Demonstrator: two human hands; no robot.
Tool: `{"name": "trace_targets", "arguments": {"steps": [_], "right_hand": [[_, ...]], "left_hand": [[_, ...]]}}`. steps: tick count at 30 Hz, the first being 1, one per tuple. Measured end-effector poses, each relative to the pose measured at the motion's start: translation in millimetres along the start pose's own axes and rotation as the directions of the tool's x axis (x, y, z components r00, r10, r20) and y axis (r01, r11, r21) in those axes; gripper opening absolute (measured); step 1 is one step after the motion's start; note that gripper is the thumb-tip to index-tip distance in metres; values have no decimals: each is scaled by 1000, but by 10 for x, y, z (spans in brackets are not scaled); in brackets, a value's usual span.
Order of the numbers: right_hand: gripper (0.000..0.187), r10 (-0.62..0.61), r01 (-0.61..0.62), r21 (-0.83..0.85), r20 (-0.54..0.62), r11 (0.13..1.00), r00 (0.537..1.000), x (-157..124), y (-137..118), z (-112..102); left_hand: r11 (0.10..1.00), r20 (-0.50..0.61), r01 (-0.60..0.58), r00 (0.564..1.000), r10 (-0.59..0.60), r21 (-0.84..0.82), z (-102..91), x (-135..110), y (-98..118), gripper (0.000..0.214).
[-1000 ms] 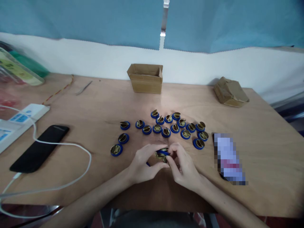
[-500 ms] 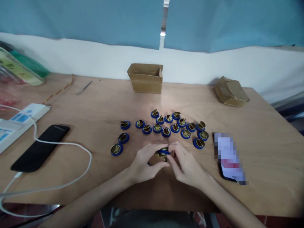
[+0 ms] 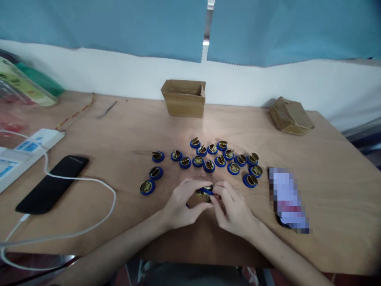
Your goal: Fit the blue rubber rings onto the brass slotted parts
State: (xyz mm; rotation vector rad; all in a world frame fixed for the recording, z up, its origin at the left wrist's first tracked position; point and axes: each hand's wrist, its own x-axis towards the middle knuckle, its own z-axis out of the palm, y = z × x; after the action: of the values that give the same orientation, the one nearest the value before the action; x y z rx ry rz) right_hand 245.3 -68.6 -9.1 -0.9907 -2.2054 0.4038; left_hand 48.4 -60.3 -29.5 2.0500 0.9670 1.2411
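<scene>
Left hand [image 3: 178,204] and right hand [image 3: 235,212] meet at the near middle of the wooden table [image 3: 125,131], fingertips of both curled in and pinching one blue-rimmed brass disc [image 3: 206,190] between them, just above the table top. The fingers cover most of the disc; only a blue edge and a glint of brass show, and whether a second piece lies under it cannot be told. Both forearms run off the lower edge. Just beyond the hands lies a loose arc of like discs [image 3: 209,165], each flat on the wood, with three more [image 3: 147,187] set apart toward the left. To the right, near the right hand, lies a pixelated phone [image 3: 287,198]. To the left lies a black phone [image 3: 52,183], with a white cable [image 3: 98,186] looping beside it and a power strip [image 3: 29,147] further out. At the far edge stand an open cardboard box [image 3: 183,98] and a closed box [image 3: 291,115], well apart.
</scene>
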Motion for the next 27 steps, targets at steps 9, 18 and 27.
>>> {"name": "trace_targets", "arguments": {"steps": [9, 18, 27], "right_hand": [[19, 130, -132, 93, 24, 987, 991, 11, 73, 33], [14, 152, -148, 130, -16, 980, 988, -14, 89, 82], [12, 143, -143, 99, 7, 985, 990, -12, 94, 90]], "left_hand": [[997, -70, 63, 996, -60, 37, 19, -15, -94, 43], [1000, -51, -2, 999, 3, 26, 9, -12, -44, 41], [981, -27, 189, 982, -188, 33, 32, -50, -2, 46]]}}
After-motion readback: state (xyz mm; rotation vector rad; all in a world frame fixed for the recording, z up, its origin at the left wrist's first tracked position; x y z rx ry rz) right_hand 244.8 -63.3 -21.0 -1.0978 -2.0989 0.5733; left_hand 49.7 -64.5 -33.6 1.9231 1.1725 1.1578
